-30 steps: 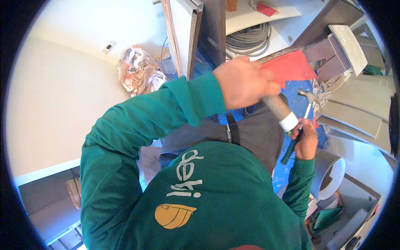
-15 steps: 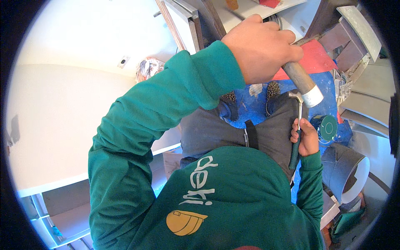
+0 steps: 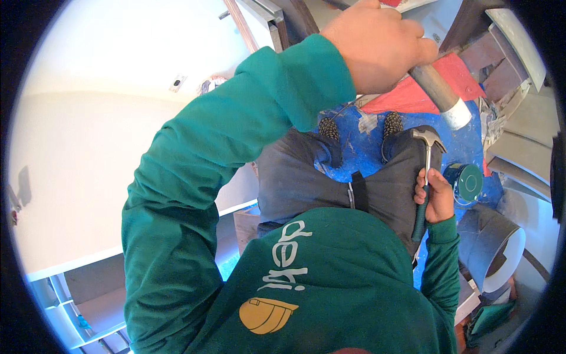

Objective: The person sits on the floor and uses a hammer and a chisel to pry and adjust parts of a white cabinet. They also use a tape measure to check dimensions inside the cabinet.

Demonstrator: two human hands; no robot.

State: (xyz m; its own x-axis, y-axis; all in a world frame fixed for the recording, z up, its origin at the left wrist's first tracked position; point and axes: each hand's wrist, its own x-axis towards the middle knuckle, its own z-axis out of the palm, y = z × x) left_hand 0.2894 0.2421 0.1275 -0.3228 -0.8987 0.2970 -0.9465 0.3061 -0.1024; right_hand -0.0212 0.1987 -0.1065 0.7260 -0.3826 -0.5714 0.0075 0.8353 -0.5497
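Note:
My left hand (image 3: 383,50) is raised at the top, its fingers wrapped round a wooden-handled tool (image 3: 435,88) whose white butt end points down and right. The rest of that tool is hidden behind the hand, so its kind cannot be told. Lower on the right, by my thigh, my right hand (image 3: 437,197) grips a claw hammer (image 3: 427,159) with a steel shaft and dark green handle. The hammer stands head up, its claw head a little below the wooden handle's white end and apart from it.
A green-lidded paint can (image 3: 469,182) stands right of my hand on blue floor covering (image 3: 354,168). Beyond lies a red sheet (image 3: 413,91). Wooden boards (image 3: 489,59) lean at upper right. A curled grey sheet (image 3: 492,251) is at lower right; a pale panel (image 3: 71,177) fills the left.
My left hand has moved up and slightly right with the wooden-handled tool, so its white end is farther from the hammer head. The hammer, held in my right hand, has turned slightly.

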